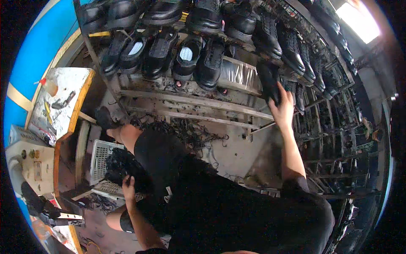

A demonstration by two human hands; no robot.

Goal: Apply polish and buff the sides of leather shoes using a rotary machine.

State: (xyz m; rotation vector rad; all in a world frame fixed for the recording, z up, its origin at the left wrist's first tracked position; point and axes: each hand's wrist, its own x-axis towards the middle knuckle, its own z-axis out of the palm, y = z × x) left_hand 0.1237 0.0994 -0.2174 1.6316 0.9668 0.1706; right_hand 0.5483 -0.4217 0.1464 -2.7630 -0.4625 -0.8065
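My right hand (282, 108) is stretched forward to the rack, its fingers and thumb closed round one end of a black shoe (267, 80). That shoe is at the right end of the lower row, beside a clear plastic-wrapped box (241, 74). Low on the left, my left hand (129, 188) is at a heap of black strips or laces (118, 163) in a white plastic basket (97, 158). Its fingers are bent together against dark material, and what they grip cannot be made out against the black.
Several black shoes (160, 53) stand in rows on a metal rack (194, 101) ahead. More racks (330, 139) run down the right side. At left are a worn workbench (69, 91) with a bottle (49, 86), and a sewing machine (31, 167). Black scraps (198, 135) litter the floor.
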